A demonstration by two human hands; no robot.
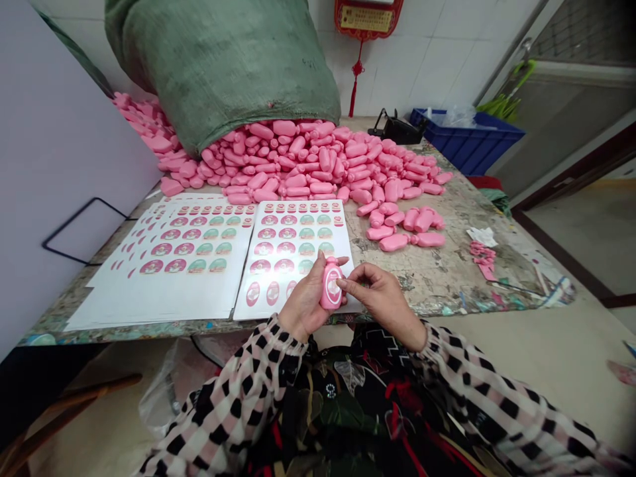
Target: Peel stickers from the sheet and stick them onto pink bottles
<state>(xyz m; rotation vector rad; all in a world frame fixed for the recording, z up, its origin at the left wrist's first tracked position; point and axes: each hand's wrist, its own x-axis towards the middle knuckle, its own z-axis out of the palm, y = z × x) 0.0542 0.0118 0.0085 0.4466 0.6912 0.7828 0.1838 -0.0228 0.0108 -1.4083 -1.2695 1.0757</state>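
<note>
My left hand [304,301] is wrapped around a small pink bottle [330,286] held upright over the table's front edge. My right hand [380,297] pinches at the oval sticker on the bottle's face with thumb and fingertips. Just behind the hands lies a sticker sheet [293,252] with several oval labels, some peeled off at its near end. A second stack of sticker sheets [179,258] lies to its left. A big heap of pink bottles [308,162] spills from a green sack [223,63] at the back of the table.
A few loose pink bottles [407,228] lie at mid-right on the worn table [447,265]. Pink scraps [483,258] sit near the right edge. A blue crate [467,142] stands behind the table, a white panel [54,159] on the left.
</note>
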